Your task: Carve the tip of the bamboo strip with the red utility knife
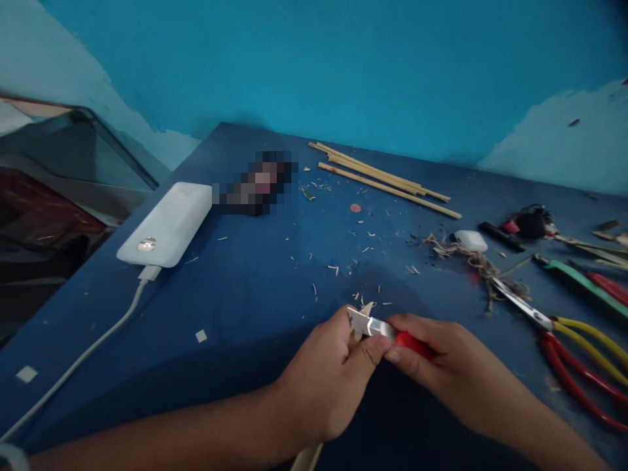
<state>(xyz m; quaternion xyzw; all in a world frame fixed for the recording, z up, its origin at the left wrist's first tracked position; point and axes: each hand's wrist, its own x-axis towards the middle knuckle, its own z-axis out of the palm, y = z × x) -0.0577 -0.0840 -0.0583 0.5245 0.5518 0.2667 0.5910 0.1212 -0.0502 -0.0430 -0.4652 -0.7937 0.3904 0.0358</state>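
Note:
In the head view, my right hand (436, 353) is closed on the red handle of a box cutter (413, 343), whose metal blade points left. My left hand (331, 376) is wrapped round a pale wooden stick (308, 456); its lower end shows below the palm, and its upper end shows by the blade. The left thumb presses near the base of the blade. Thin wood shavings (333, 269) lie on the blue table (235, 288) just beyond both hands.
A white power bank (169, 222) with a cable lies at the left. Wooden sticks (387, 180) lie near the wall. At the right are scissors (544, 320), twine (483, 265), a white case (471, 241) and a green cutter (583, 281). A blurred object (260, 186) lies at the back.

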